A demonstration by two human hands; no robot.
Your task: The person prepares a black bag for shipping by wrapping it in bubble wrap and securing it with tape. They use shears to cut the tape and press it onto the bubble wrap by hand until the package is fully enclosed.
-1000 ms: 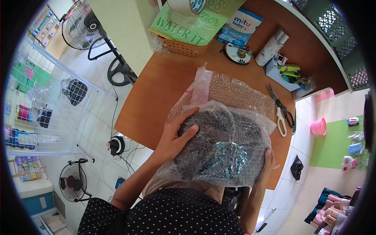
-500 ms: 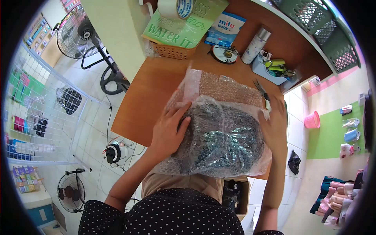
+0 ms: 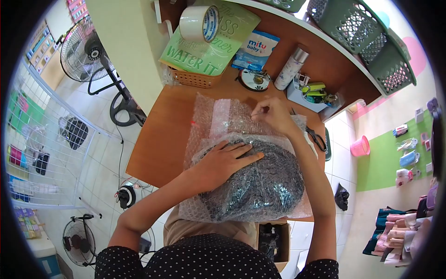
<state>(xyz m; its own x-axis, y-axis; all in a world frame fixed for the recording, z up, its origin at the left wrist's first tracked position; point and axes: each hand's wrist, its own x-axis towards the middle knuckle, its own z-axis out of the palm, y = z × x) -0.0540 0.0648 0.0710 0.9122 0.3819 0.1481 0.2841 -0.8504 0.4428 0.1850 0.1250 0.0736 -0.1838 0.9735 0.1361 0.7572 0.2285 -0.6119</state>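
Note:
A dark bundle in clear bubble wrap (image 3: 260,186) lies at the table's near edge. My left hand (image 3: 227,160) presses flat on top of it, fingers stretched and a little apart. Over the wrap's far flap, my right hand (image 3: 274,116) is closed in a pinch, thumb and forefinger together. Whatever is between those fingertips, if anything, is too small to make out. A pale strip (image 3: 220,118) runs along the flap, left of my right hand. Black-handled scissors (image 3: 317,139) rest just right of the wrap, partly hidden by my right forearm.
At the back stand an orange basket (image 3: 197,78) with a green book (image 3: 209,42) and tape roll (image 3: 200,23) above it, a blue pouch (image 3: 255,51), a spray can (image 3: 291,69) and a tool box (image 3: 306,95). Green baskets (image 3: 344,28) sit on the shelf above.
My left hand has slid from the bundle's left side onto its top. My right hand has left the right edge, moved up and left over the flap, and closed. The view has shifted slightly.

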